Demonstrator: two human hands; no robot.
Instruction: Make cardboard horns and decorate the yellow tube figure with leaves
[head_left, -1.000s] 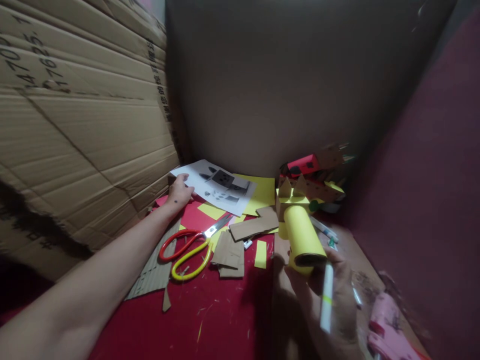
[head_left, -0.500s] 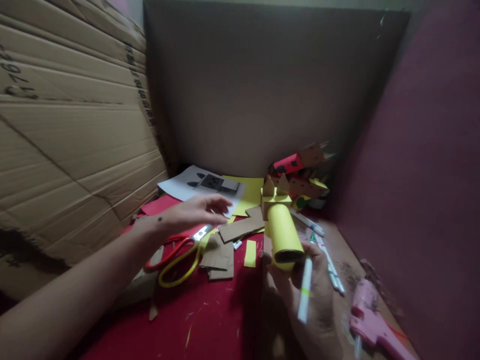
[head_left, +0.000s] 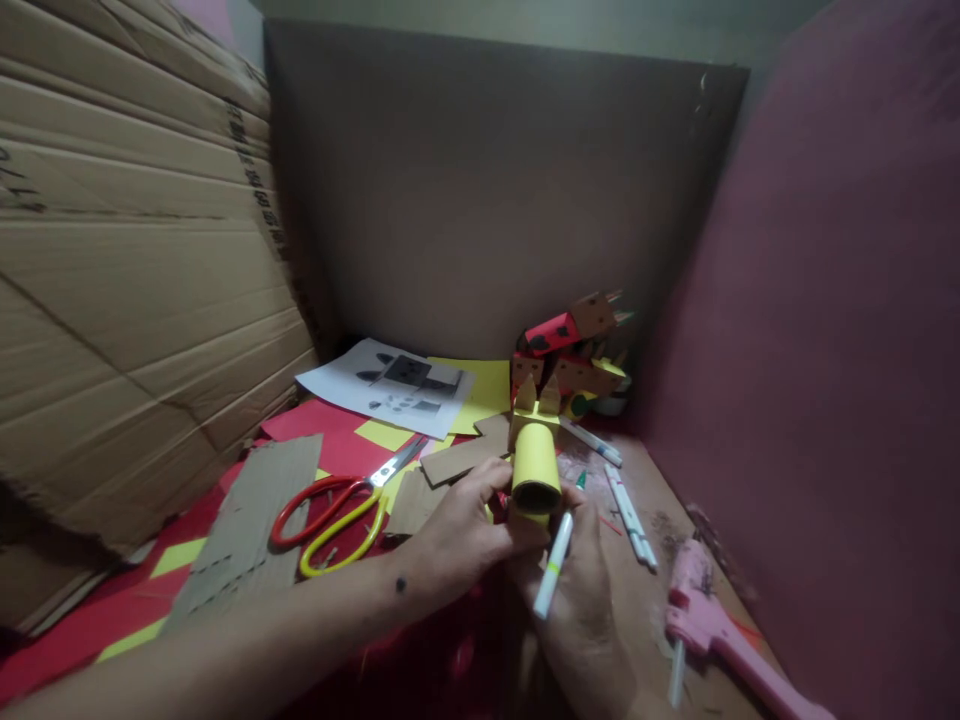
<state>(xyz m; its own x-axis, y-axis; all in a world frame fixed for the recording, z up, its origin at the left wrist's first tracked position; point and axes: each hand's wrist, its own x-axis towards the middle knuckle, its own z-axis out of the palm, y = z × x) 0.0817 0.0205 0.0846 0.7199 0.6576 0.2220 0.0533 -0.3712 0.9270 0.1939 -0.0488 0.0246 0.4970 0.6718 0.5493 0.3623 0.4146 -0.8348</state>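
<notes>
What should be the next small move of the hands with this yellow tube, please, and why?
Probably the left hand should take the yellow tube alone, freeing the right hand to use the marker. Both hands are at the tube, but the right hand also grips the marker, whose green end points away, and the tube's upper side shows no drawn marks.

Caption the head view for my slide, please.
Both hands hold a yellow paper tube, a marker in the right, with scissors lying open nearby.
</notes>
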